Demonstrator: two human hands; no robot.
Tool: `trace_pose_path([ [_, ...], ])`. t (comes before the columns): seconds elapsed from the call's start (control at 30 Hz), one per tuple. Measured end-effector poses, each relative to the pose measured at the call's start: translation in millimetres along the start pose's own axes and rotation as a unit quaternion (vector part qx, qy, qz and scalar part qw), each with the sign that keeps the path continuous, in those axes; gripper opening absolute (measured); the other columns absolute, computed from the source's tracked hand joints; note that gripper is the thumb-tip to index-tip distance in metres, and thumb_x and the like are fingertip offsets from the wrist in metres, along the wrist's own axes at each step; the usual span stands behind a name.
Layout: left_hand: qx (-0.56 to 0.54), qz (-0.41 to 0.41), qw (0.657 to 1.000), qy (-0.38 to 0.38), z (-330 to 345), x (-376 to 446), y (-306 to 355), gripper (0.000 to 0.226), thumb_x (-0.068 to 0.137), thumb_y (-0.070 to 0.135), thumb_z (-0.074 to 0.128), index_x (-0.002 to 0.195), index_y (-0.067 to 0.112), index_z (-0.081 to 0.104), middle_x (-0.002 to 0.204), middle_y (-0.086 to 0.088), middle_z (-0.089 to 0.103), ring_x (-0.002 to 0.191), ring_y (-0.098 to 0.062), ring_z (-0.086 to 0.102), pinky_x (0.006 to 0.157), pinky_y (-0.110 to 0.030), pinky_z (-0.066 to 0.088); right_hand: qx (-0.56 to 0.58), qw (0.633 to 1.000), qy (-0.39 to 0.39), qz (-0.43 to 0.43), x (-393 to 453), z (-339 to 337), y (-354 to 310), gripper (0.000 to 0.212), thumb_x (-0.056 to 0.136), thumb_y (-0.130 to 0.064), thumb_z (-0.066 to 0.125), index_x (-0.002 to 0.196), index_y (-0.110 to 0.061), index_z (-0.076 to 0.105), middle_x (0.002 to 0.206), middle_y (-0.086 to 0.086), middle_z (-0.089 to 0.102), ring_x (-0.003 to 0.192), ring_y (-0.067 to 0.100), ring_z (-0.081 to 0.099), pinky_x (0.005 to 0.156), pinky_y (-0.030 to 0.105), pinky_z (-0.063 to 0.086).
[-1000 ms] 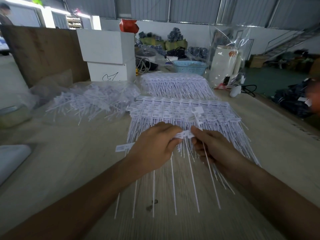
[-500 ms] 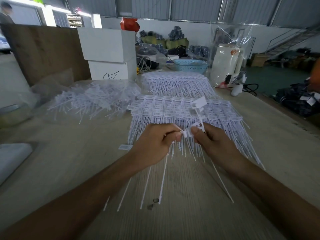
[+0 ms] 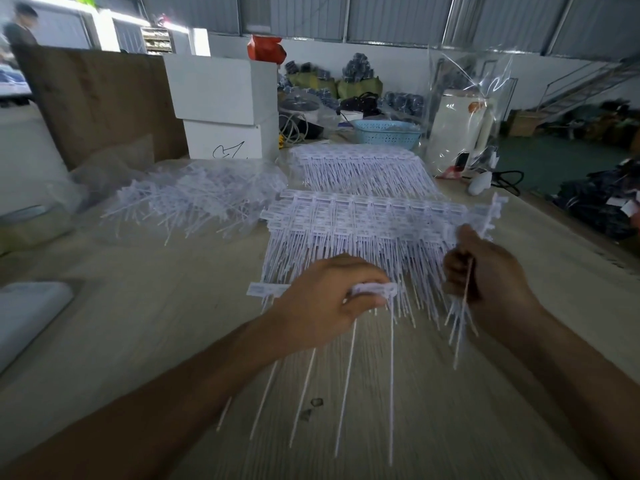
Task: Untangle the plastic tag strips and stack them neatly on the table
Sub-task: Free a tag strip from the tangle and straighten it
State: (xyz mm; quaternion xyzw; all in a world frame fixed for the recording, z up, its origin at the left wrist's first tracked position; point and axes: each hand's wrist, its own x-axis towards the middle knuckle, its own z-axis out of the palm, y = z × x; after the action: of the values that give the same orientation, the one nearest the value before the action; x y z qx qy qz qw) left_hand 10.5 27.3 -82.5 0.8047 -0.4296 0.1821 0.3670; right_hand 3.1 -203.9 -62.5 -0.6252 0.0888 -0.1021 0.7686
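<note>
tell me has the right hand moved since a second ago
Yes. The right hand has swung right with its strip, from the middle of the stack to that stack's right edge.

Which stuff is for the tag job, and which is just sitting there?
For the job:
left hand gripping a tag strip
right hand gripping a strip bundle
neat stack
tangled pile

Just lying about:
white boxes
blue basket
red bag

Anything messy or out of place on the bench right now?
Yes: the loose pile of tag strips left of the neat stack lies crisscrossed, still untangled. Two small dark scraps sit on the table near the strip tails.
</note>
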Motion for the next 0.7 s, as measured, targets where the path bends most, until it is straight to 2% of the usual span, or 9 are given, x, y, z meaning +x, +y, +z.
trace_pose_path([
  [0.1, 0.004, -0.016, 0.999, 0.051, -2, 3, 0, 0.017, 0.089, 0.02, 0.074, 0.104, 0.01, 0.074, 0.091, 0.003, 0.071, 0.081, -0.009, 0.061, 0.076, -0.026, 0.047, -0.107, 0.992, -0.064, -0.013, -8, 8, 6, 0.031, 0.105, -0.036, 0.05, 0.084, -0.013, 0.051, 0.059, 0.006, 0.054, 0.045, 0.016, 0.045, 0.041, 0.026, 0.04],
  [0.2, -0.01, -0.041, 0.996, 0.082, -3, 4, 2, 0.027, 0.084, 0.021, 0.079, 0.109, 0.014, 0.072, 0.089, 0.004, 0.069, 0.08, -0.011, 0.061, 0.075, -0.03, 0.049, -0.157, 0.979, -0.127, -0.001, -23, 28, 16, 0.04, 0.102, -0.042, 0.053, 0.073, -0.016, 0.049, 0.051, 0.001, 0.041, 0.039, 0.011, 0.032, 0.037, 0.02, 0.027],
  [0.3, -0.027, -0.054, 0.992, 0.109, -1, 3, 5, 0.036, 0.077, 0.018, 0.085, 0.108, 0.012, 0.067, 0.088, 0.002, 0.067, 0.08, -0.009, 0.062, 0.074, -0.024, 0.05, -0.14, 0.975, -0.162, 0.064, -31, 39, 17, 0.042, 0.096, -0.056, 0.054, 0.079, -0.018, 0.057, 0.052, -0.006, 0.031, 0.042, 0.008, 0.023, 0.04, 0.019, 0.016],
  [0.37, -0.014, -0.061, 0.992, 0.113, 0, 4, 6, 0.036, 0.075, 0.019, 0.087, 0.103, 0.01, 0.066, 0.089, 0.001, 0.067, 0.082, -0.008, 0.061, 0.074, -0.017, 0.048, -0.126, 0.97, -0.182, 0.101, -33, 39, 16, 0.049, 0.086, -0.067, 0.056, 0.08, -0.018, 0.058, 0.055, -0.006, 0.029, 0.045, 0.008, 0.022, 0.041, 0.02, 0.015],
  [0.47, -0.01, -0.051, 0.993, 0.103, 1, 4, 7, 0.032, 0.077, 0.02, 0.085, 0.1, 0.009, 0.066, 0.09, 0.0, 0.067, 0.084, -0.012, 0.062, 0.076, -0.025, 0.05, -0.132, 0.964, -0.216, 0.083, -33, 38, 16, 0.045, 0.08, -0.062, 0.066, 0.078, -0.018, 0.056, 0.06, -0.005, 0.024, 0.049, 0.009, 0.019, 0.041, 0.021, 0.017],
  [0.6, -0.043, -0.041, 0.995, 0.079, -3, 6, 6, 0.027, 0.089, 0.022, 0.074, 0.112, 0.01, 0.066, 0.098, 0.002, 0.069, 0.091, -0.007, 0.064, 0.081, -0.025, 0.051, -0.106, 0.975, -0.186, 0.063, -29, 35, 16, 0.036, 0.087, -0.049, 0.068, 0.072, -0.019, 0.056, 0.059, -0.005, 0.026, 0.047, 0.009, 0.022, 0.038, 0.021, 0.018],
  [0.7, 0.001, -0.059, 0.997, 0.058, -8, 4, -3, 0.032, 0.093, 0.016, 0.068, 0.125, 0.014, 0.063, 0.116, 0.002, 0.069, 0.109, -0.01, 0.063, 0.094, -0.034, 0.051, -0.07, 0.984, -0.15, 0.071, -26, 33, 13, 0.037, 0.085, -0.049, 0.068, 0.07, -0.017, 0.056, 0.057, -0.004, 0.029, 0.045, 0.01, 0.023, 0.036, 0.02, 0.019],
])
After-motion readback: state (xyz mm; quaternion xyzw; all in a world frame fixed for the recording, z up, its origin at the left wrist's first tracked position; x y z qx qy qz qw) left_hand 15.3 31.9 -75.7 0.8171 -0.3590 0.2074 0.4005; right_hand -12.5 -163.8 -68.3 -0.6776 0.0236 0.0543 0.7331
